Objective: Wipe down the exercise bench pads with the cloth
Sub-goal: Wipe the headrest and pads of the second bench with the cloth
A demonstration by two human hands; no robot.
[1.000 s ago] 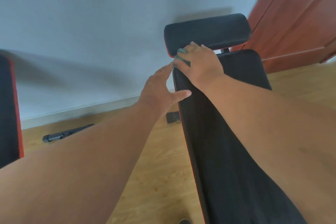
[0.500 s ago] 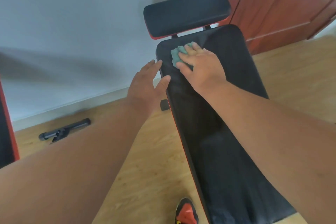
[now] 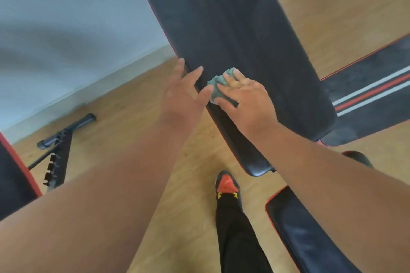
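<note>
1. right hand (image 3: pixel 245 99) flat on the green cloth (image 3: pixel 218 88), fingers straight and spread, pressing it onto the back pad (image 3: pixel 233 35); cloth bunched, mostly under the fingers.
2. cloth sits at centre frame, on the lower left part of the back pad, near the pad's left edge.
3. left hand (image 3: pixel 185 93) just at 9 o'clock of the cloth, fingers straight, resting on the pad's left edge; thumb touching or almost touching the cloth, cannot tell which.
4. back pad runs from 12 o'clock down to about 5 o'clock, black with red trim.
5. seat pad (image 3: pixel 310 235) at 5 o'clock, apart from the back pad.
6. shoe (image 3: pixel 227 185) on the wood floor (image 3: pixel 124 104) at 6 o'clock.
7. metal frame part (image 3: pixel 58 146) lying at 9 o'clock.
8. striped mat (image 3: pixel 372 93) at 3 o'clock.
</note>
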